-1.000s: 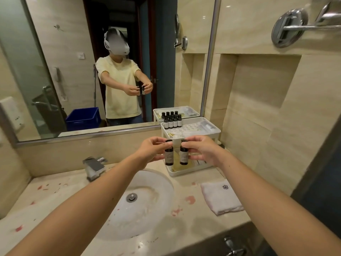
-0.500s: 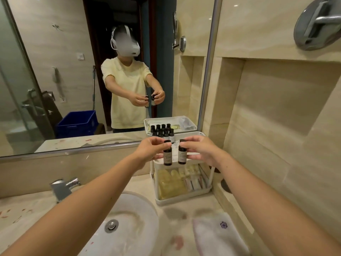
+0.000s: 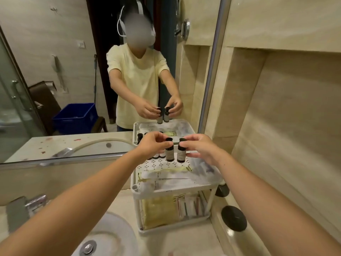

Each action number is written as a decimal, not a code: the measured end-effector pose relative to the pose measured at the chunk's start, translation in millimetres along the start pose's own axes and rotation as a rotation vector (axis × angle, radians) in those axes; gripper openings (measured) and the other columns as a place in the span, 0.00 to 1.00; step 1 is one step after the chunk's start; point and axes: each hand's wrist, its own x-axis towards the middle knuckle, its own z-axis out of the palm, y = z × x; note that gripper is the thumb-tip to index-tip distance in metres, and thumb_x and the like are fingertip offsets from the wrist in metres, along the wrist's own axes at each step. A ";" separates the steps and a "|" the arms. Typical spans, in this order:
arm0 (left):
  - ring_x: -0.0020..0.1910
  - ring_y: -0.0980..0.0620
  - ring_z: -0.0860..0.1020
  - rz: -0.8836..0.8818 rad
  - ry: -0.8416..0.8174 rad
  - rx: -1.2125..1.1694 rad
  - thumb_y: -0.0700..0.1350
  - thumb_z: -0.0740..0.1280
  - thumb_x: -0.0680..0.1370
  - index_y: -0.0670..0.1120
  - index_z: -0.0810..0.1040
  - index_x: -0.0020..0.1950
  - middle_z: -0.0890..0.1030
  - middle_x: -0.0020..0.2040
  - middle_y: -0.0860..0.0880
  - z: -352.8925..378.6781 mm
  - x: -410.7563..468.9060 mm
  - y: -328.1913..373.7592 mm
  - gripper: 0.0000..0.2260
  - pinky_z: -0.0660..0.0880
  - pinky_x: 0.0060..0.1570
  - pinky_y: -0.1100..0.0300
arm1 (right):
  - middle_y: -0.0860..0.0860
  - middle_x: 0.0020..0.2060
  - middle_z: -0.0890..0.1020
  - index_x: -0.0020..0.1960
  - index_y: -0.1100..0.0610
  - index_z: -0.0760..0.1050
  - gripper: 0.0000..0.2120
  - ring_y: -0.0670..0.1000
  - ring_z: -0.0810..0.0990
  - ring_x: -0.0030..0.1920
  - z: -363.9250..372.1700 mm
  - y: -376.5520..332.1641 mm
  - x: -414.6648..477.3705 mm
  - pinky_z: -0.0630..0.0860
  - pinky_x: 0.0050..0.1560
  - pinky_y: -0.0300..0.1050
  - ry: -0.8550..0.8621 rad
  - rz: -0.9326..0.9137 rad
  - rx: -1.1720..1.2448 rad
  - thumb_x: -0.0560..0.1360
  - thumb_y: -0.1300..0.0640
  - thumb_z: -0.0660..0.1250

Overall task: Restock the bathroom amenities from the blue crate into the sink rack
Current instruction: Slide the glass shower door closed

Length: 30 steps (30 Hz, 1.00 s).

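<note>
Nearest, one sink [image 3: 114,235] sits in the desk [image 3: 184,242], and a bottle dropped forward could bounce into it. One white rack [image 3: 177,189] of two tiers stands on the desk. Flat packets [image 3: 166,176] cover the front of its top tier, poor footing for anything set upright. Two hands work above that tier. The left hand [image 3: 153,145] pinches the left bottle [image 3: 169,151] near its cap, and the right hand [image 3: 202,147] pinches the right bottle [image 3: 181,152] likewise. The two bottles hang side by side, clear of the tier. Fingertip holds like these may slip. Just behind, the standing bottles [image 3: 158,156], perhaps five though the left hand hides some, could topple if nudged. Farthest, the mirror [image 3: 55,71] shows one blue crate [image 3: 73,119].
</note>
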 end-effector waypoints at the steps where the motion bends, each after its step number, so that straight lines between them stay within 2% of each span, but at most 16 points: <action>1: 0.39 0.54 0.79 0.019 0.009 0.029 0.43 0.74 0.74 0.39 0.79 0.56 0.82 0.46 0.44 1.7 7.6 -0.5 0.13 0.78 0.38 0.64 | 0.53 0.46 0.86 0.53 0.57 0.80 0.13 0.51 0.85 0.48 -3.2 1.0 8.0 0.82 0.54 0.50 0.004 0.005 -0.002 0.70 0.62 0.77; 3: 0.37 0.55 0.78 0.052 0.027 0.097 0.43 0.75 0.74 0.42 0.79 0.54 0.82 0.43 0.47 4.8 22.2 -1.4 0.12 0.77 0.37 0.65 | 0.53 0.45 0.86 0.51 0.57 0.80 0.12 0.50 0.85 0.46 -8.2 3.7 22.8 0.82 0.51 0.48 0.020 0.013 -0.007 0.70 0.62 0.77; 6: 0.42 0.52 0.81 0.102 0.023 0.231 0.44 0.75 0.73 0.45 0.79 0.52 0.83 0.44 0.49 8.1 42.6 -3.1 0.11 0.80 0.45 0.56 | 0.53 0.45 0.86 0.50 0.57 0.80 0.11 0.50 0.85 0.46 -12.5 7.3 41.4 0.82 0.48 0.45 0.040 0.023 -0.034 0.70 0.63 0.76; 8: 0.43 0.52 0.82 0.127 0.017 0.320 0.45 0.75 0.73 0.47 0.79 0.51 0.83 0.44 0.50 10.3 52.6 -4.9 0.10 0.80 0.47 0.54 | 0.54 0.46 0.85 0.51 0.57 0.80 0.11 0.51 0.85 0.48 -13.3 8.7 51.5 0.82 0.49 0.45 0.047 0.028 -0.052 0.70 0.63 0.76; 12: 0.41 0.55 0.79 0.155 0.063 0.512 0.50 0.75 0.72 0.51 0.79 0.51 0.80 0.41 0.56 13.8 67.1 -9.1 0.11 0.76 0.40 0.56 | 0.54 0.46 0.85 0.47 0.55 0.80 0.08 0.51 0.85 0.48 -10.8 11.6 68.3 0.82 0.47 0.44 0.044 0.022 -0.091 0.71 0.64 0.75; 15: 0.36 0.58 0.75 0.169 0.105 0.641 0.53 0.74 0.72 0.53 0.80 0.51 0.77 0.36 0.57 15.8 73.8 -10.4 0.11 0.67 0.31 0.60 | 0.53 0.47 0.85 0.45 0.53 0.79 0.09 0.51 0.85 0.48 -7.6 14.2 79.2 0.83 0.51 0.48 0.053 0.009 -0.135 0.71 0.64 0.75; 19: 0.34 0.58 0.72 0.170 0.150 0.747 0.55 0.74 0.72 0.54 0.81 0.54 0.73 0.33 0.58 17.7 79.7 -18.0 0.12 0.63 0.28 0.60 | 0.53 0.48 0.84 0.47 0.53 0.79 0.11 0.53 0.84 0.50 -2.1 18.9 92.1 0.82 0.52 0.52 0.059 0.015 -0.164 0.70 0.65 0.75; 23: 0.38 0.55 0.75 0.159 0.175 0.842 0.57 0.73 0.73 0.56 0.82 0.57 0.75 0.36 0.57 20.2 82.9 -27.3 0.14 0.64 0.29 0.60 | 0.53 0.49 0.83 0.52 0.55 0.80 0.13 0.53 0.83 0.51 3.6 24.7 100.9 0.82 0.51 0.51 0.039 0.028 -0.176 0.70 0.66 0.75; 27: 0.39 0.56 0.76 0.167 0.202 0.908 0.57 0.72 0.74 0.56 0.82 0.58 0.78 0.38 0.57 19.7 83.6 -34.2 0.14 0.66 0.30 0.60 | 0.51 0.46 0.82 0.52 0.54 0.80 0.13 0.51 0.83 0.49 7.9 29.7 104.3 0.82 0.45 0.43 0.045 0.014 -0.186 0.70 0.66 0.75; 30: 0.43 0.55 0.79 0.175 0.235 0.928 0.58 0.71 0.74 0.57 0.82 0.58 0.83 0.43 0.55 19.4 84.1 -36.4 0.14 0.69 0.32 0.60 | 0.52 0.47 0.83 0.56 0.57 0.80 0.15 0.53 0.83 0.51 11.0 32.0 106.2 0.82 0.48 0.46 0.046 -0.005 -0.183 0.71 0.67 0.74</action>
